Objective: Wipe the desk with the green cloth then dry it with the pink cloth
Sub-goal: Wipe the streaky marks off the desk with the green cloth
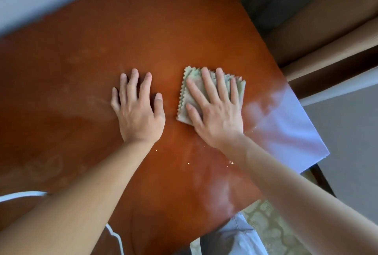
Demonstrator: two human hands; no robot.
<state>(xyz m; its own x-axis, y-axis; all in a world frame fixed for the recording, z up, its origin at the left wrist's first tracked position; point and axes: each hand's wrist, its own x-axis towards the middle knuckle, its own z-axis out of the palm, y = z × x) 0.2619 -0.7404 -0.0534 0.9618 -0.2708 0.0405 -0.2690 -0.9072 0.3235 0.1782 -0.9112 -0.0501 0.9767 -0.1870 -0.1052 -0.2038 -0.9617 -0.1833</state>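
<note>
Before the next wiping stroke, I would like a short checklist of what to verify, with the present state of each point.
1. Right hand lies flat on the green cloth, fingers spread: ok.
2. Cloth is folded and lies flat on the desk: ok.
3. Left hand rests flat on the bare wood beside the cloth, apart from it, steadying: ok.
4. Path ahead of the cloth holds no objects: ok.
5. Small pale specks near the right wrist remain on the surface: not ok, they need a pass.
6. Pink cloth ready for drying: cannot tell, it is not in view.
</note>
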